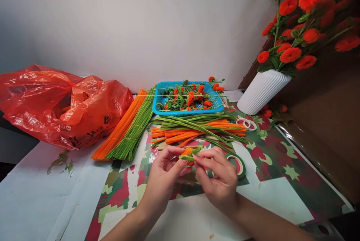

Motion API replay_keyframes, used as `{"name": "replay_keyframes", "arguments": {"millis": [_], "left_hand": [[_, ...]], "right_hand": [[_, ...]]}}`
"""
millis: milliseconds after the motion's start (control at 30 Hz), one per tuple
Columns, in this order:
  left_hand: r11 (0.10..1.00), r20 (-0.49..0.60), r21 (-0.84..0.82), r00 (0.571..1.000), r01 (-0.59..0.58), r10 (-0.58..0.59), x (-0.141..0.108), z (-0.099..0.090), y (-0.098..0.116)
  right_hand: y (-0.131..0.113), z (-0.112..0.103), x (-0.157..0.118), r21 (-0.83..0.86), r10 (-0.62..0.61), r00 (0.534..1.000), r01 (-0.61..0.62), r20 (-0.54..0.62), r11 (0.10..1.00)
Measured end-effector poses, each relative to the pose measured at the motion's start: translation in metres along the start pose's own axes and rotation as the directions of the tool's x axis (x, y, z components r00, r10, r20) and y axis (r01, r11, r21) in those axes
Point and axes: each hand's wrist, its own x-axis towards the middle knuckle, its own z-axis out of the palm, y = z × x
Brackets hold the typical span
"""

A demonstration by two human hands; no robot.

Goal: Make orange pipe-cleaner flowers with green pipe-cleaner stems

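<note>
Between my two hands, above the front middle of the table, is a small orange and green pipe-cleaner flower (186, 154). My left hand (166, 173) pinches its orange coil between thumb and fingers. The thumb and index finger of my right hand (217, 175) close on the green pipe cleaner (197, 150) at its right side. My fingers hide part of the flower. Just behind the hands lie loose orange pipe cleaners (180, 134) and green pipe cleaners (194, 122). A roll of green tape (241, 169) rests beside my right hand.
Behind the loose stems stands a blue basket (185, 113) of finished flowers. Bundled orange stems (120, 128) and green stems (132, 132) lie left, beside a red plastic bag (70, 109). A white vase (263, 91) of orange flowers leans at right, near white tape rolls (250, 124).
</note>
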Motion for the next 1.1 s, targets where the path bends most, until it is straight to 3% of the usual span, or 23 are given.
{"name": "replay_keyframes", "arguments": {"millis": [367,667,833,1000,1100], "left_hand": [[0.978,0.09,0.037,0.976,-0.205,0.201,0.0025,-0.0052,-0.0077],[0.973,0.078,0.118,0.979,-0.196,0.188,0.0012,-0.0042,-0.0026],[0.947,0.096,0.15,0.957,-0.285,0.273,0.0019,-0.0056,-0.0032],[0.928,0.111,0.188,0.946,-0.321,0.305,0.0029,-0.0071,-0.004],[0.859,0.089,0.29,0.905,-0.423,0.415,0.0028,-0.0083,-0.006]], "right_hand": [[-0.0033,-0.0001,0.0019,-0.029,0.003,1.0,-0.004,-0.009,1.0],[-0.004,0.0037,0.0032,-0.061,0.011,1.0,-0.011,0.011,0.998],[-0.004,0.0025,0.0036,0.007,0.029,1.0,-0.029,0.012,1.0],[-0.0024,0.002,0.0031,-0.03,0.034,0.999,-0.033,0.011,0.999],[-0.0018,0.0042,0.0023,0.034,0.129,0.992,-0.129,0.0,0.991]]}}
